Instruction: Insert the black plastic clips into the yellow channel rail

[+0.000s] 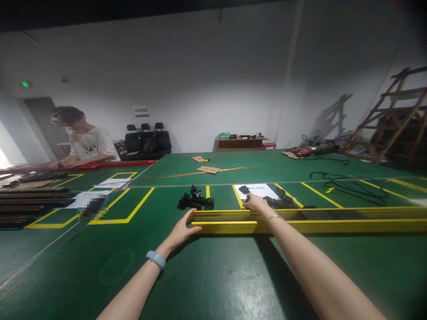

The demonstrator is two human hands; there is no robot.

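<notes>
A long yellow channel rail (333,220) lies across the green table, running off to the right. My left hand (183,230) grips its left end, fingers and thumb wrapped round the end. My right hand (256,203) reaches over the rail's far wall and rests on its top edge, fingers curled, beside a heap of small black parts (282,202). Another heap of black parts (196,202) lies just beyond the rail's left end. A black strip (328,214) lies inside the rail to the right.
Yellow-taped boxes with white paper sheets (258,190) mark the green table (213,275). A seated person (85,144) works at the far left beside red rails (113,164) and dark stacked rails (30,200). Black cables (353,182) and a wooden frame (393,115) stand right.
</notes>
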